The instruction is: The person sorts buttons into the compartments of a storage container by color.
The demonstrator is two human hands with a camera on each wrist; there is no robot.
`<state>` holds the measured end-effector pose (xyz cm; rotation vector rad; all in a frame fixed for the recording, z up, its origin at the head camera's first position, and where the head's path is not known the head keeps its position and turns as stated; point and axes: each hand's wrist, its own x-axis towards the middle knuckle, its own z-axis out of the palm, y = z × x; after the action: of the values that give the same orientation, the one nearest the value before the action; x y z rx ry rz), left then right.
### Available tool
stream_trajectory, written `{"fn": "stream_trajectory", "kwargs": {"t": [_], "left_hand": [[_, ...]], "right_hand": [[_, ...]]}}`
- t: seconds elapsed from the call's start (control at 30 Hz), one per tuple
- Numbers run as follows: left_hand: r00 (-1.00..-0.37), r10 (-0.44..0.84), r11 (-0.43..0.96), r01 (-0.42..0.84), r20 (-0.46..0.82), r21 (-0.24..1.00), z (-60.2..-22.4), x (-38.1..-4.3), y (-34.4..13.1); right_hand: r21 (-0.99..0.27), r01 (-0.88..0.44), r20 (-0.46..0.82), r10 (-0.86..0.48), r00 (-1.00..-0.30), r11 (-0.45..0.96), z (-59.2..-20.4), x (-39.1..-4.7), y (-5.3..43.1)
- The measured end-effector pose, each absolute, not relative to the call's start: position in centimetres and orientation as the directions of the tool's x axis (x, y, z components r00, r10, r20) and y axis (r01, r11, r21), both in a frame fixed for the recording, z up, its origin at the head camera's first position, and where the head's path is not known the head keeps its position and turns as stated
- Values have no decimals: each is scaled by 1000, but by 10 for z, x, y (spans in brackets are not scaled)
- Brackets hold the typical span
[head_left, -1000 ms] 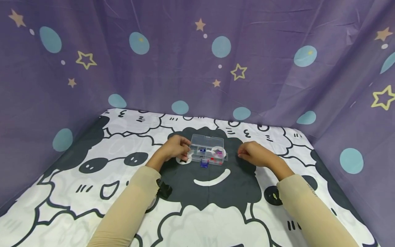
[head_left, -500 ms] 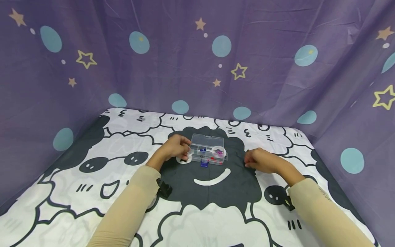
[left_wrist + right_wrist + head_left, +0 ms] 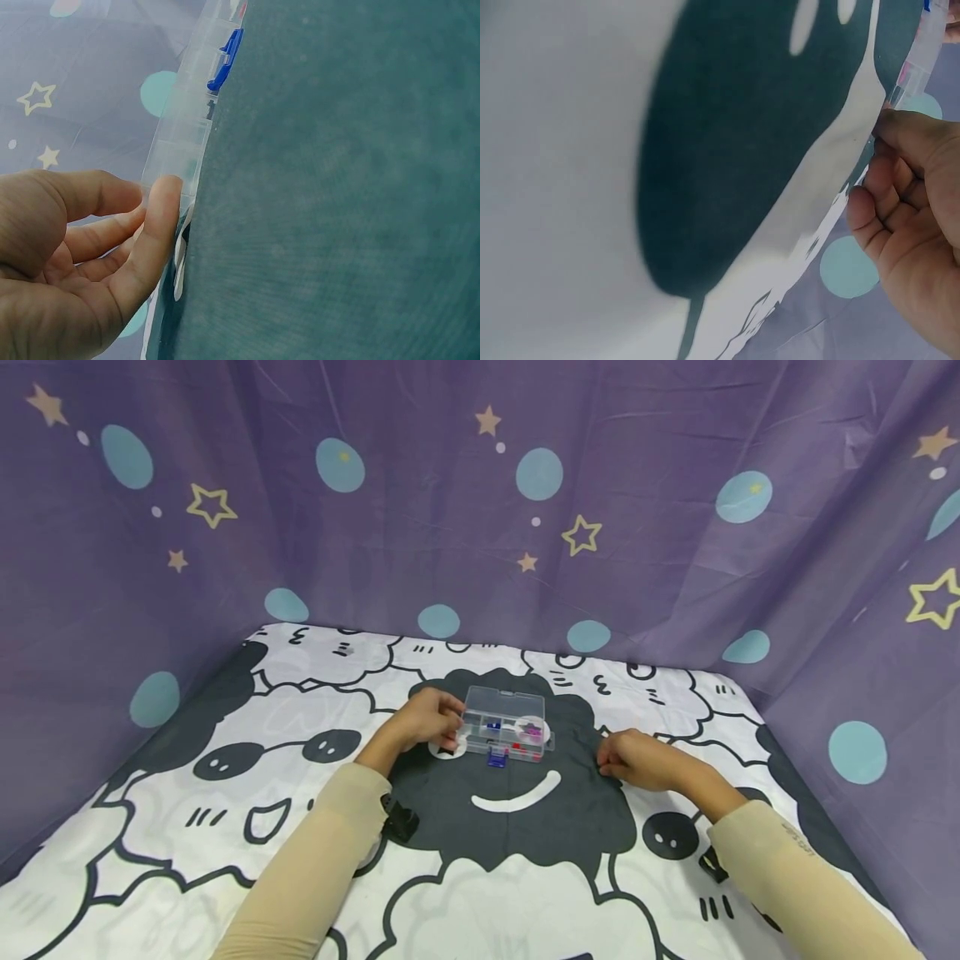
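A clear plastic compartment box sits on the dark patch of the cloth, its clear lid raised at the back. Blue, red and purple bits show inside, and a blue latch hangs at its front. My left hand pinches the box's left end; the left wrist view shows thumb and fingertips at that corner. Under these fingers lies a white round piece with a black mark. My right hand is low over the cloth, right of the box, fingers curled, with no object showing in it.
Another white round piece with a purple star overlaps the box's right end. A cartoon-printed cloth covers the table. Purple curtains enclose the back and sides. Black wrist devices show at the left cuff and right cuff.
My right hand has moved away from the box, rightward and a little toward me. The left hand and the box stay where they were.
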<state>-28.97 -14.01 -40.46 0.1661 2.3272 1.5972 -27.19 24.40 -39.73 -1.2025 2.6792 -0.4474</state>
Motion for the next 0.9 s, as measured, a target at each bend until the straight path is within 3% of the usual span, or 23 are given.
{"fn": "stream_trajectory", "kwargs": {"t": [0.9], "left_hand": [[-944,270,381,-77,-190,922,-405,-290,-140]], "right_hand": [[-390,-707,-23,-774,-633,590,-391,-276,248]]}}
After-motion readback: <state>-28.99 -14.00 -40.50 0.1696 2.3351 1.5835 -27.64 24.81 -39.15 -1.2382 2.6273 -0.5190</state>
